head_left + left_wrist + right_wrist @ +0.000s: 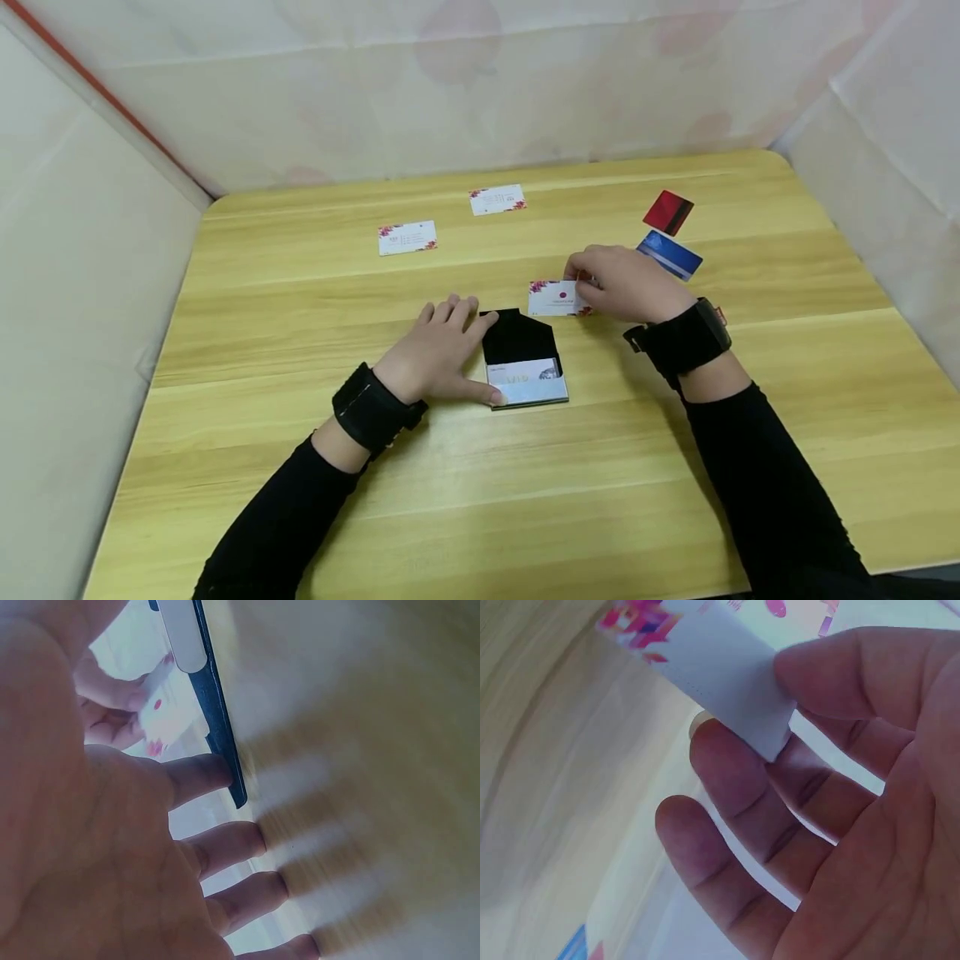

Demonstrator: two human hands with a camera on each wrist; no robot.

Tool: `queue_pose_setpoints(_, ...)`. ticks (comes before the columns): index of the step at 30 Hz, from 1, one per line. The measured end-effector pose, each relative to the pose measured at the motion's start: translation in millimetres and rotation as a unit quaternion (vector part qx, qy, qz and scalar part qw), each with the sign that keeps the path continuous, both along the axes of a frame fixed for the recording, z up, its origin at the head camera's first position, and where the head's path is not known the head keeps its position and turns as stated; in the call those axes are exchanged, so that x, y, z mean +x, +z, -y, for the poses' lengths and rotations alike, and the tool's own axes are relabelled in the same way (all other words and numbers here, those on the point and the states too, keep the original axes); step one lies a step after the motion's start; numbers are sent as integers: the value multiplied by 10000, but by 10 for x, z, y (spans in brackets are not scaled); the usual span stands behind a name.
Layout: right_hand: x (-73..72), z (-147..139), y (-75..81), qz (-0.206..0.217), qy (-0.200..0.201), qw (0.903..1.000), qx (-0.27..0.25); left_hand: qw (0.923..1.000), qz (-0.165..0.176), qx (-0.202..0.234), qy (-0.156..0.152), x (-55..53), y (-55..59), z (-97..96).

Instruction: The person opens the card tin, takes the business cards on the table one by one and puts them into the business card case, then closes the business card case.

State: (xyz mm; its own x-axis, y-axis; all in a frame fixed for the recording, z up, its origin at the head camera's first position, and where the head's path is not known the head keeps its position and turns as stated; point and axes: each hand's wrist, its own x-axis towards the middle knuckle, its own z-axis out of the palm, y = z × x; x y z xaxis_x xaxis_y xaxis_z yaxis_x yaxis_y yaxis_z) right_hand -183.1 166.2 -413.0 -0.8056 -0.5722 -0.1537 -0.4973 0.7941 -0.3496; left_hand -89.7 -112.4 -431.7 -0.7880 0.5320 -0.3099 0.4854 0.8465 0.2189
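A card case (521,337) lies with its black lid flipped back, and a pale printed card (525,372) shows in its lower part. My left hand (442,354) rests at the case's left side, fingers spread and fairly straight. Its thumb touches the front left corner and its index finger the lid's far left corner. To the right of the case, my right hand (633,283) pinches a white business card (552,297) with red-purple flowers by its right end. In the right wrist view, thumb and fingers grip that business card (731,675) at one corner.
Two similar flowered business cards, one at left (407,238) and one farther back (498,200), lie flat on the wooden table (300,283). Beyond my right hand are a red card (667,212) with a dark stripe and a blue card (670,255). Pale curtains (337,108) enclose the table.
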Motion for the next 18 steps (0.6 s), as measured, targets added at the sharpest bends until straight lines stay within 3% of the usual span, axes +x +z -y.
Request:
queue_pose_setpoints(5,84,71,80,-147,342,9987,-356,10000,-5,-51,1,-2,3,-4)
queue_pose_setpoints(9,162,174,130,-33,655,9965,-520,10000,-53,-64,0,-10,8,-5)
queue_pose_setpoints(18,269,326,92,324,1122,9924,-399,9999,-33,-128,-34,-4,2,-9)
